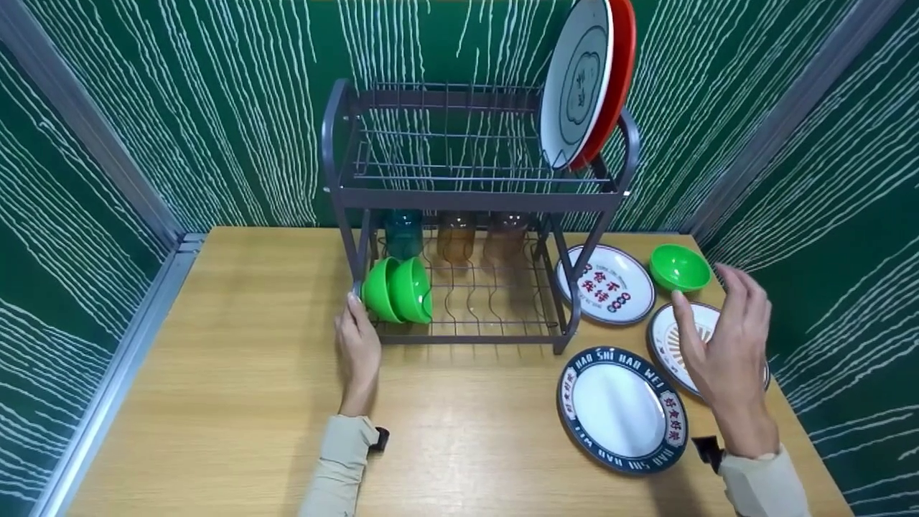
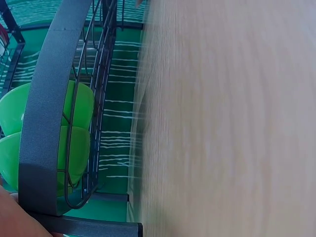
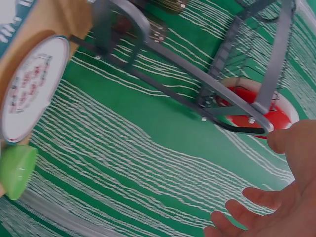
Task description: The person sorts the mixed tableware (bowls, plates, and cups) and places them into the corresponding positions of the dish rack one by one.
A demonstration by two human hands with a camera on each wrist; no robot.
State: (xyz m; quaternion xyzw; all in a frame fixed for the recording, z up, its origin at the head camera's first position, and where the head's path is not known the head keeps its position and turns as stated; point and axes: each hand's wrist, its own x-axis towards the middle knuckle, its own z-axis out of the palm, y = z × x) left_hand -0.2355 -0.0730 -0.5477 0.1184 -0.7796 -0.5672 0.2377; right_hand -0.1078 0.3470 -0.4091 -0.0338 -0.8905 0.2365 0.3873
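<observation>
My left hand (image 1: 359,343) is at the front left corner of a dark two-tier dish rack (image 1: 474,199), gripping its post; part of the fingers is hidden behind the frame in the left wrist view. Right beside it, two green bowls (image 1: 411,290) stand on edge, nested, on the lower tier. My right hand (image 1: 734,345) is raised with fingers spread and holds nothing, overlapping a small patterned plate (image 1: 675,343) in the head view. Beyond its fingertips sits a third green bowl (image 1: 678,267), upright on the wooden table (image 1: 244,373).
On the upper tier, a white plate (image 1: 576,86) and a red plate (image 1: 619,79) stand upright at the right. Tinted glasses (image 1: 455,238) line the lower tier's back. A plate with red characters (image 1: 607,283) and a dark-rimmed plate (image 1: 621,409) lie right of the rack.
</observation>
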